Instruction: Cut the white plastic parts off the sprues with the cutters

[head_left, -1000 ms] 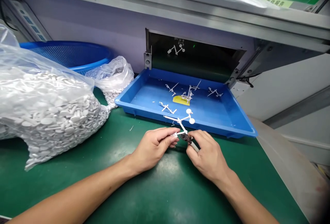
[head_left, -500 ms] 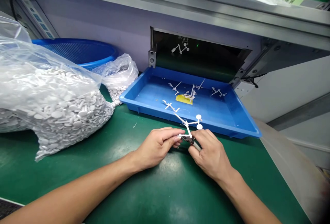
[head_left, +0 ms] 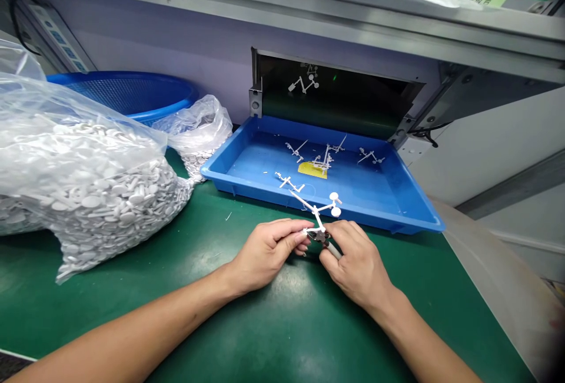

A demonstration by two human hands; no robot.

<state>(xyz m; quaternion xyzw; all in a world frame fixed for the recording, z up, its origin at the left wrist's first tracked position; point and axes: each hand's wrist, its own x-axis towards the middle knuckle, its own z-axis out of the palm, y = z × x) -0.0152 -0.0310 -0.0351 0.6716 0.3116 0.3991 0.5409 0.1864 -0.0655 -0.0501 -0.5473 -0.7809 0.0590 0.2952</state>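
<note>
My left hand [head_left: 272, 252] pinches one end of a white plastic sprue [head_left: 318, 213], its thumb and forefinger pressed together. Two round discs [head_left: 335, 204] are on the sprue's far right branch, and a thin arm points up and left. My right hand [head_left: 359, 262] is closed round a small pair of nippers [head_left: 332, 249] with a pale handle. The metal jaws of the nippers lie against the sprue near the left fingertips; whether they are closed on the plastic is too small to tell. Both hands are just above the green table, before the blue tray.
A shallow blue tray [head_left: 375, 209] holds several sprue pieces and a yellow label [head_left: 312, 169]. Behind it is a dark opening [head_left: 335, 97] with more sprues inside. Clear bags of white discs [head_left: 128, 195] stand at left, before a blue basket [head_left: 168, 111]. A metal rail [head_left: 282, 15] crosses above.
The whole view has shifted slightly. The sprue has tilted a little in my fingers, its discs now slightly lower and further left. Both hands keep their holds.
</note>
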